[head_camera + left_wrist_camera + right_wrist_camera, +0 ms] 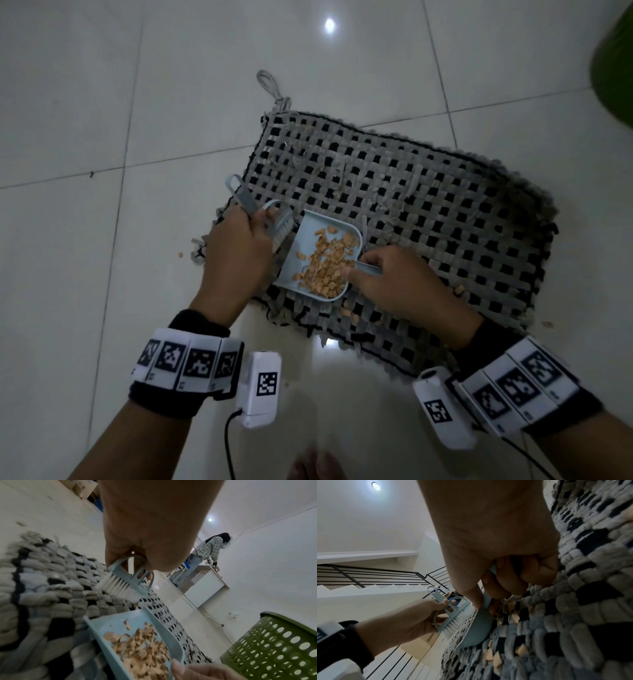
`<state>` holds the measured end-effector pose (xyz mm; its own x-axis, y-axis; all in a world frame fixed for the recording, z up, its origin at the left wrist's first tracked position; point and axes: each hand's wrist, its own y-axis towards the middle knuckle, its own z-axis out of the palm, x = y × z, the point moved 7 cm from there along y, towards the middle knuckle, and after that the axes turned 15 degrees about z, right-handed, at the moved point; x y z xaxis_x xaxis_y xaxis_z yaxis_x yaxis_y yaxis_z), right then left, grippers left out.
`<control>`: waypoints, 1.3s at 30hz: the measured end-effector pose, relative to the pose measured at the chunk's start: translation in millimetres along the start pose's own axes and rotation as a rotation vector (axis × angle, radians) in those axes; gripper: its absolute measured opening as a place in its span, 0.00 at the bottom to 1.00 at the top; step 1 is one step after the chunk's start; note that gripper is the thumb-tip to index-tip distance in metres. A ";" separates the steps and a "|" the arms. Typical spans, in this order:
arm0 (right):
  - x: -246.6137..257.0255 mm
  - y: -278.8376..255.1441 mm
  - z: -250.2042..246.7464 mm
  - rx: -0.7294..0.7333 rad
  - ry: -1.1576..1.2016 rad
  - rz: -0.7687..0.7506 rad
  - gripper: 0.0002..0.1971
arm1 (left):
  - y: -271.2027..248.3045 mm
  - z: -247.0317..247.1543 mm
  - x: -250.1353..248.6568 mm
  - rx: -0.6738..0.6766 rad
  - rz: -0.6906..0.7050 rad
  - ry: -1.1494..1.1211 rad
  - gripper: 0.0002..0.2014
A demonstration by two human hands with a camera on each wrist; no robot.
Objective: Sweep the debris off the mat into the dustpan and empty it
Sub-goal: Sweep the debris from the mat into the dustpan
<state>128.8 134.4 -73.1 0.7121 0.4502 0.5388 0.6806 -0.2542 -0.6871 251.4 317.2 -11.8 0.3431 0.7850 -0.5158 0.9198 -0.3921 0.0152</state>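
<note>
A grey and black woven mat (428, 212) lies on the tiled floor. A light blue dustpan (308, 236) sits on the mat's near left part, holding a heap of tan debris (325, 263). My right hand (387, 277) grips the dustpan's handle (370, 269). My left hand (236, 253) grips a small blue brush (270, 222) just left of the pan's open edge. The white bristles (120, 589) hover over the mat (51, 588) above the dustpan (109, 626). A few tan bits (520, 650) still lie on the mat (590, 588) beside the pan (477, 627).
A green perforated basket (274, 649) stands to the right of the mat, its edge showing as a green rim (613, 68). Another person (204, 555) stands at a white cabinet (204, 586) in the background. Loose crumbs (180, 254) lie on the floor tiles.
</note>
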 end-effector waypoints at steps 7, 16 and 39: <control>-0.1 -0.1 0.1 0.002 0.021 -0.007 0.21 | 1.2 7.8 1.4 0.051 -0.007 -0.009 0.15; 0.0 0.4 0.4 0.002 0.010 -0.011 0.20 | 0.3 5.1 -1.3 0.050 0.014 -0.018 0.14; -2.4 1.6 2.6 0.006 0.019 -0.035 0.23 | -29.5 19.2 -17.6 0.022 0.111 -0.101 0.14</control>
<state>127.8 135.0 -76.8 0.6908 0.4424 0.5719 0.7044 -0.2333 -0.6704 214.6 305.7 -19.6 0.4205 0.6848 -0.5952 0.8726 -0.4848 0.0587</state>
